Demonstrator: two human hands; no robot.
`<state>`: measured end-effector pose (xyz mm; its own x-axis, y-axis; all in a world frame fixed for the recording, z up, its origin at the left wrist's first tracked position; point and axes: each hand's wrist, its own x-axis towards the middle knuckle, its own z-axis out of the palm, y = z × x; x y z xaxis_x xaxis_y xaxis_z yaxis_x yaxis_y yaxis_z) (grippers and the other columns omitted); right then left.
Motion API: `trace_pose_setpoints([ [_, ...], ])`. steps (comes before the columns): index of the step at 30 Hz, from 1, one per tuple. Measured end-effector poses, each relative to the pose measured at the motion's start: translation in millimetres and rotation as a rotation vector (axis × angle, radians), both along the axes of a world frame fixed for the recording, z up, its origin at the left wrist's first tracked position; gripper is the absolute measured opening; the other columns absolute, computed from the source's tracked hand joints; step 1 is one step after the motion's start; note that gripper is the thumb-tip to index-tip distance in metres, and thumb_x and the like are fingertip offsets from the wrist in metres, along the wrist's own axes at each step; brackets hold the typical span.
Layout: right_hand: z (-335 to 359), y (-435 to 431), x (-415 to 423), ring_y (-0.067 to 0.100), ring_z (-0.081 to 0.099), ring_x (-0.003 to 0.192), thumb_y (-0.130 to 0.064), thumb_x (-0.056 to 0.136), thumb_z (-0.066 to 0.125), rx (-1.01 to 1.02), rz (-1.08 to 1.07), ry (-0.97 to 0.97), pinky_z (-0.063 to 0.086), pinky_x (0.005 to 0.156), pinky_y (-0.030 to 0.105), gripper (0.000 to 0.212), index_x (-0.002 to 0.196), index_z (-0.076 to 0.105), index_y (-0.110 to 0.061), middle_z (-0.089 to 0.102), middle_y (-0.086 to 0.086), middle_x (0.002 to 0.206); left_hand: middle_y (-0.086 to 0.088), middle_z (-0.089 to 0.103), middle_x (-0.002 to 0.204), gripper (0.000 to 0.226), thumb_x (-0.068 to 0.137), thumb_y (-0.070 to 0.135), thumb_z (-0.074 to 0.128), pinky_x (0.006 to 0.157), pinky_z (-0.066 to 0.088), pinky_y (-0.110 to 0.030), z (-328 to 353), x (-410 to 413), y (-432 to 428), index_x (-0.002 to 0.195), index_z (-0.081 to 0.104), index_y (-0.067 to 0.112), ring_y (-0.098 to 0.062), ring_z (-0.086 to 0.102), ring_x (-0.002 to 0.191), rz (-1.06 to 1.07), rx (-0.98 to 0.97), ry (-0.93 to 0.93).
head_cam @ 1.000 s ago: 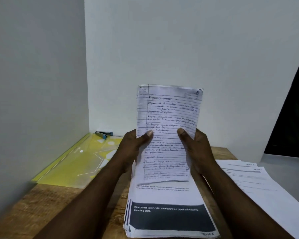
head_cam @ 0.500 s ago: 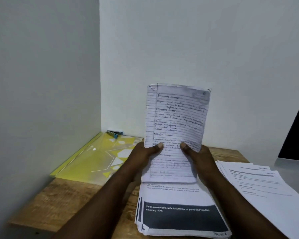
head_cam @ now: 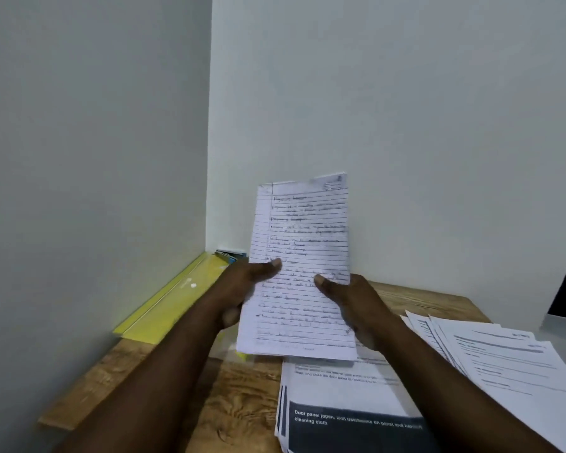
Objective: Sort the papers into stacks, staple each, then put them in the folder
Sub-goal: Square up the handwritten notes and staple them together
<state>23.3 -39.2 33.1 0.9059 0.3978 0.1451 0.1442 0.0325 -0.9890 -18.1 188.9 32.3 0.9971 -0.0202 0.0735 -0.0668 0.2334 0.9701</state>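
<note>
Lined handwritten sheets (head_cam: 303,253) are held upright above the far end of the printed stack (head_cam: 337,392), pinched at the left edge by the left hand (head_cam: 239,289) and at the right edge by the right hand (head_cam: 361,305), thumbs on the front. The yellow folder (head_cam: 177,302) is laid left of that stack, and fanned printed pages (head_cam: 504,361) are spread to its right.

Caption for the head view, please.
Left hand and right hand hold handwritten lined sheets over a printed stack on the wooden table, beside a yellow folder.
</note>
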Motion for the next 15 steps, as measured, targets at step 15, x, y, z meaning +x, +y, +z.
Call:
trace_pose_setpoints([
  [15, -35.9, 141.7, 87.4, 0.028, 0.067, 0.065, -0.043, 0.103, 0.064, -0.378, -0.044, -0.005, 0.047, 0.054, 0.029, 0.042, 0.098, 0.072, -0.002, 0.079, 0.017, 0.090, -0.013, 0.076, 0.094, 0.020, 0.074, 0.002, 0.068, 0.075, 0.059, -0.037, -35.0, -0.3, 149.7, 0.093, 0.074, 0.003, -0.029, 0.072, 0.087, 0.494, 0.779, 0.403],
])
